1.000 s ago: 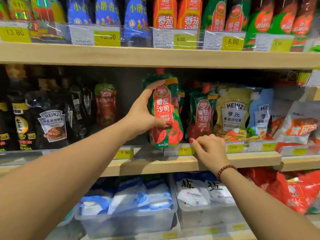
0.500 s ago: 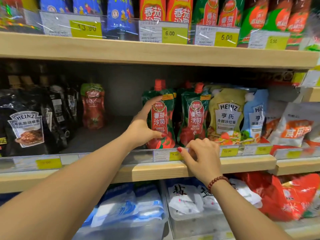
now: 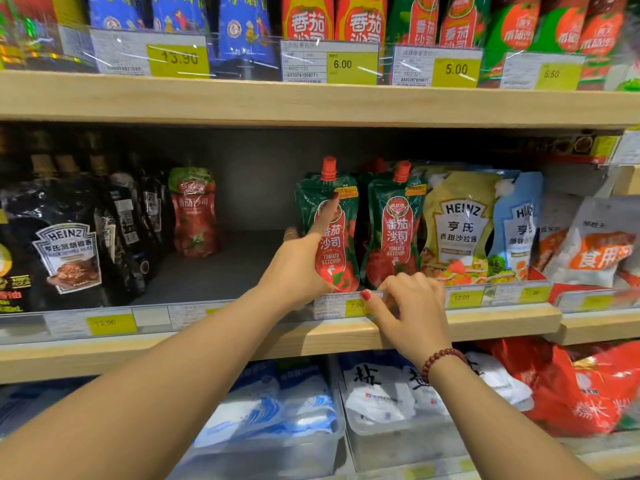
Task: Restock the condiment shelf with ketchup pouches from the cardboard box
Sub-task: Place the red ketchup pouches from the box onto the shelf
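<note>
My left hand [image 3: 298, 268] grips the green-and-red spouted ketchup pouch [image 3: 330, 226] from its left side; it stands upright, long axis vertical, on the wooden shelf [image 3: 502, 323]. My right hand [image 3: 410, 306], below and right of it, curls empty on the shelf's price rail. The left hand is nearer.

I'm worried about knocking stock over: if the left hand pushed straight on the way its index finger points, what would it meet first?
It is already there: the left hand lies against the green ketchup pouch, index finger up its front. Pushed further, that pouch would probably tip toward the shelf's back wall; depth behind it is unclear.
</note>
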